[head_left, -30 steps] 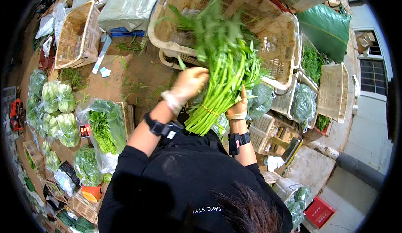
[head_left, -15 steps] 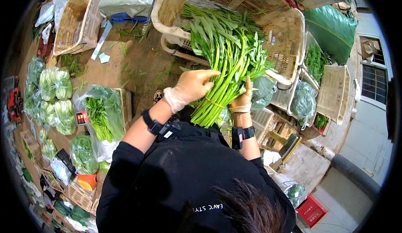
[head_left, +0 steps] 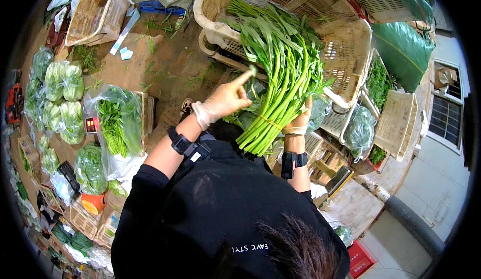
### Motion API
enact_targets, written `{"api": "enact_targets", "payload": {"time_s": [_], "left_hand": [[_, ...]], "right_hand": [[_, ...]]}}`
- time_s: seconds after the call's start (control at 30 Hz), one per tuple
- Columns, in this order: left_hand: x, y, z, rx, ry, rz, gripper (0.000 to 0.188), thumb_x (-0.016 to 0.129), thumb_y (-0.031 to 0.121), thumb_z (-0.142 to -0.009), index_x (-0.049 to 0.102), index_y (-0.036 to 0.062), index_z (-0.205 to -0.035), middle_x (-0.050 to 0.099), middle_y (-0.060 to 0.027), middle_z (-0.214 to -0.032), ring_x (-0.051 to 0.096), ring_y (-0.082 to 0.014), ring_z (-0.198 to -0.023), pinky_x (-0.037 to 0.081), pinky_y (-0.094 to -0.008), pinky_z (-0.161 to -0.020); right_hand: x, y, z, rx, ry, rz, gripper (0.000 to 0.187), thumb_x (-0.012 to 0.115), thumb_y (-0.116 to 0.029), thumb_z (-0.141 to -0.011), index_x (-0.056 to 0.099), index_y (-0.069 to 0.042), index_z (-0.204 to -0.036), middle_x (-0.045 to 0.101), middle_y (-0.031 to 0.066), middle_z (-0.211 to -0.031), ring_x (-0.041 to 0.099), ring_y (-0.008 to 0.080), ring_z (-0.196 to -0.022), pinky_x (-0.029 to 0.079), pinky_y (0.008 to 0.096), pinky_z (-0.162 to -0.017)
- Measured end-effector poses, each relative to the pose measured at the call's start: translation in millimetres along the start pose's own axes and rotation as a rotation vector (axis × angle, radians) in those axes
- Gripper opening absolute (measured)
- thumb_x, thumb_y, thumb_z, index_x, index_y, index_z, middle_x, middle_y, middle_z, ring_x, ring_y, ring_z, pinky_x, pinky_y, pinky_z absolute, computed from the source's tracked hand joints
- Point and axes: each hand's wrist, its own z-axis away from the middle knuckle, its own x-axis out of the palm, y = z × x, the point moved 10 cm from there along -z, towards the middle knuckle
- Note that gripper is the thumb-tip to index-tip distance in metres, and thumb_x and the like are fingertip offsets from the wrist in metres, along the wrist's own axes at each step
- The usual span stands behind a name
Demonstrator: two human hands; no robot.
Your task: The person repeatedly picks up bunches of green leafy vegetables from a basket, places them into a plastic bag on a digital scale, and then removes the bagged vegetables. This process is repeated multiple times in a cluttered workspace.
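clear bags of greens [head_left: 62, 96] at left, small red-lit scale screen [head_left: 91, 124] — beside them

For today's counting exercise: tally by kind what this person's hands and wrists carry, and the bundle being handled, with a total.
Gloved hands: 2, the left hand and the right hand
Black wrist bands: 2, left wrist band and right wrist band
Bundle of long green stalks: 1
Total: 5

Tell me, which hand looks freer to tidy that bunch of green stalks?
Probably the left hand: it is open, fingers spread, touching the bunch of green stalks near its middle. The right hand is wrapped around the banded stems, supporting them over the basket.
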Motion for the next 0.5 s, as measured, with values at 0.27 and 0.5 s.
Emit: {"api": "enact_targets", "payload": {"time_s": [0.27, 0.5], "left_hand": [[36, -26, 1, 0.119, -0.289, -0.657, 0.023, 0.05, 0.026, -0.078, 0.061, 0.0063, -0.076, 0.06, -0.0185, -0.074, 0.059, -0.0372, -0.072, 0.047, -0.045, -0.065], [-51, -111, 54, -0.508, -0.451, -0.659, 0.08, 0.065, 0.037, -0.075, 0.025, 0.004, -0.136, 0.051, -0.0192, -0.119, 0.054, -0.0261, -0.101, 0.042, -0.0337, -0.087]], "right_hand": [[-7, 3, 0, 0.005, 0.027, 0.011, 0.049, 0.045, -0.039, -0.087, 0.047, -0.005, -0.122, 0.053, 0.0111, -0.119, 0.052, 0.0271, -0.106, 0.04, 0.0412, -0.094], [-43, 12, -3, -0.028, 0.171, 0.244, 0.05, 0.049, -0.041, -0.086, 0.047, -0.004, -0.12, 0.055, 0.0105, -0.115, 0.054, 0.0263, -0.102, 0.042, 0.0405, -0.09]]}}
